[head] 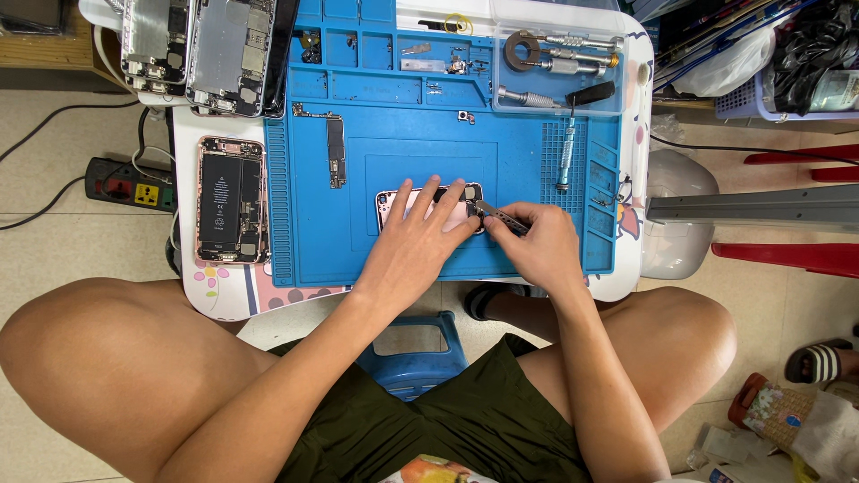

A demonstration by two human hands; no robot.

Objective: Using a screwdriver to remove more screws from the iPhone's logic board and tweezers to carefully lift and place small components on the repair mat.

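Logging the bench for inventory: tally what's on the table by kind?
Opened phone bodies: 4, one under the left hand, one with battery, two top left
Loose circuit board: 1
Screwdrivers: 4
Tweezers in right hand: 1
Total: 10

Pink metal phone housing [403,204], opened, lying flat lengthwise on the blue silicone work mat [313,241], mostly covered by fingers; slim grey metal tweezers [499,217], tip angled down onto the housing's right end

Opened pink phone [232,200] left of blue mat [313,241]; logic board [335,150], screwdriver [566,154] on mat.
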